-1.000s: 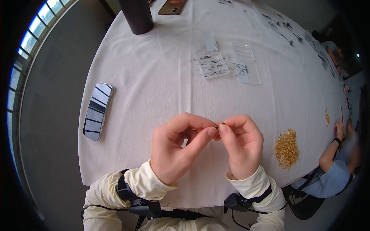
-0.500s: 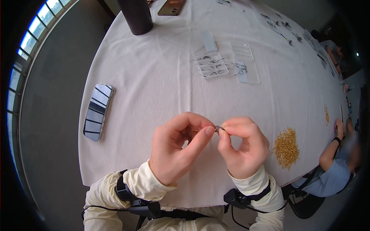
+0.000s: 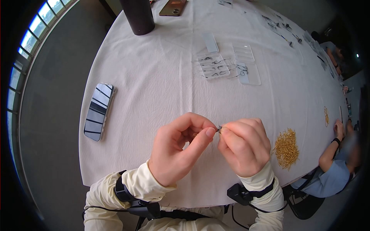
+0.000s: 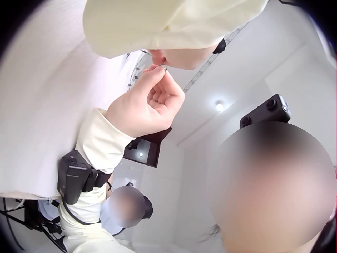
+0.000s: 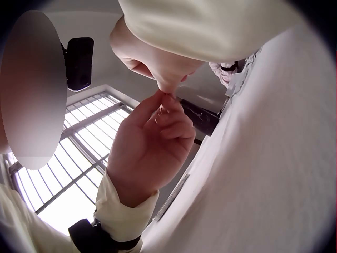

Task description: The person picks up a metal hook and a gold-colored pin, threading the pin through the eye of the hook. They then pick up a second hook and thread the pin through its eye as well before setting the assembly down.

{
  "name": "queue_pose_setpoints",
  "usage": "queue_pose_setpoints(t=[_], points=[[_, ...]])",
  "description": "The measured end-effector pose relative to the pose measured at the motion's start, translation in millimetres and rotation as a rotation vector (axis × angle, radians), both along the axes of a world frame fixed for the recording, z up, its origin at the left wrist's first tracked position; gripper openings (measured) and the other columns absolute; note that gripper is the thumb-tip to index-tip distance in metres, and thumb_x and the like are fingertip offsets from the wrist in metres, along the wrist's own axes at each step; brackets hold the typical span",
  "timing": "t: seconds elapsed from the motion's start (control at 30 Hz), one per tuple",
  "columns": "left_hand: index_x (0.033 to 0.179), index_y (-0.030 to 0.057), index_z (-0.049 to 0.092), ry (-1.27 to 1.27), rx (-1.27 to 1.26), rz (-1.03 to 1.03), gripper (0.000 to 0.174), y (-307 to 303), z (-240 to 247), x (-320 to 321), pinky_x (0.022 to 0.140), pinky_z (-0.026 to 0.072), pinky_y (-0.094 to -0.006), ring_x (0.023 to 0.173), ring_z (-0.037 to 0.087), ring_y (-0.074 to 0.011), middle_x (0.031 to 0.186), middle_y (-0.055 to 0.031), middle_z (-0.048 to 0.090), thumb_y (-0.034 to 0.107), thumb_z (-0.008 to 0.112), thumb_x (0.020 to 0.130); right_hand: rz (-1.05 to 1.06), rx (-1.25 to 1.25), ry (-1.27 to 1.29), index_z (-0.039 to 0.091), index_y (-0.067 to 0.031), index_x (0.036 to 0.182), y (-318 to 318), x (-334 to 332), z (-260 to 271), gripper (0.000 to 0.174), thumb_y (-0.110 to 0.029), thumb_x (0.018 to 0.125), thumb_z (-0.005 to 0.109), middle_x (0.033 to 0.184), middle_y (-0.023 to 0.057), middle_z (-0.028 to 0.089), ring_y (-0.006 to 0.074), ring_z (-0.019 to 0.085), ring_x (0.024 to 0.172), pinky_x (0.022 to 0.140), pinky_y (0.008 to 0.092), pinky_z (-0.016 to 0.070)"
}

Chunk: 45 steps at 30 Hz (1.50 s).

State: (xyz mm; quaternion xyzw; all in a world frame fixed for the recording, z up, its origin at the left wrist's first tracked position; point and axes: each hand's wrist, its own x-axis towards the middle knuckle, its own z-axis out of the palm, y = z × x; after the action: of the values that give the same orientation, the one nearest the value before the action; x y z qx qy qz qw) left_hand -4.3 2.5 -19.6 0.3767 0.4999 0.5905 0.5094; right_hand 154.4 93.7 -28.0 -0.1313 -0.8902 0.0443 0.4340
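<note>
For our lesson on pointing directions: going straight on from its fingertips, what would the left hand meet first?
Probably the right hand, directly ahead of the left hand, with a small dark piece pinched between them; exact depth is unclear.

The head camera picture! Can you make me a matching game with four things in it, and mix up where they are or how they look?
Things
1. gold pieces
2. cup
3. tiny thing
4. phone with the shiny screen

Places and looks
A. at the fingertips of the left hand and the right hand
B. lying flat near the left edge of the table
C. heaped in a pile, to the right of both hands
D. dark and standing upright

Right pairs: 1-C, 2-D, 3-A, 4-B
</note>
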Motion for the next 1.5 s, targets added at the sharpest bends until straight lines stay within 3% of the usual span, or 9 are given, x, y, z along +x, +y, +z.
queue_pose_setpoints(t=[0.33,0.6,0.9,1.2,1.5], points=[[0.098,-0.0035,0.06,0.185,0.048,0.03,0.007,-0.9,-2.1,-1.0,0.076,0.0485,-0.0231,0.083,0.059,-0.0088,0.091,-0.0051,0.065,0.002,0.061,0.094,-0.014,0.093,-0.07,0.063,0.0012,0.091,-0.7,0.2,3.0,0.021,-0.003,0.071,0.07,0.087,0.0106,0.063,0.0224,0.063,0.076,0.063,0.0323,0.0485],[0.09,-0.0011,0.062,0.691,0.329,0.157,0.012,1.8,1.3,1.9,0.06,0.0464,-0.0249,0.066,0.057,-0.0126,0.081,-0.0082,0.063,-0.008,0.068,0.081,-0.037,0.117,-0.076,0.063,0.0018,0.09,-2.2,0.0,5.5,0.02,-0.004,0.072,0.069,0.086,0.0106,0.063,0.022,0.062,0.075,0.064,0.0319,0.0482],[0.092,-0.0004,0.065,0.905,0.499,0.186,0.018,3.9,-7.3,1.1,0.053,0.0466,-0.0248,0.06,0.057,-0.0131,0.077,-0.0076,0.061,-0.009,0.072,0.077,-0.099,0.095,-0.045,0.066,0.002,0.088,-5.1,0.5,7.9,0.018,-0.004,0.072,0.072,0.084,0.0093,0.065,0.0205,0.064,0.074,0.066,0.0312,0.0491],[0.092,-0.0003,0.065,0.871,0.48,0.188,0.018,4.5,-5.7,0.3,0.054,0.0473,-0.0249,0.062,0.059,-0.0138,0.079,-0.0082,0.063,-0.009,0.071,0.078,-0.047,0.055,-0.055,0.067,0.0017,0.093,-0.9,4.1,9.0,0.023,-0.004,0.073,0.075,0.085,0.0092,0.067,0.0198,0.065,0.073,0.064,0.03,0.0489],[0.093,-0.0013,0.064,0.805,0.441,0.207,0.018,5.8,-3.2,0.2,0.055,0.0465,-0.0245,0.062,0.057,-0.0131,0.08,-0.0089,0.063,-0.01,0.071,0.078,0.059,-0.205,0.038,0.066,0.003,0.099,-2.2,-0.5,3.8,0.028,0.006,0.073,0.073,0.091,0.0115,0.069,0.0235,0.067,0.076,0.064,0.0313,0.0487]])
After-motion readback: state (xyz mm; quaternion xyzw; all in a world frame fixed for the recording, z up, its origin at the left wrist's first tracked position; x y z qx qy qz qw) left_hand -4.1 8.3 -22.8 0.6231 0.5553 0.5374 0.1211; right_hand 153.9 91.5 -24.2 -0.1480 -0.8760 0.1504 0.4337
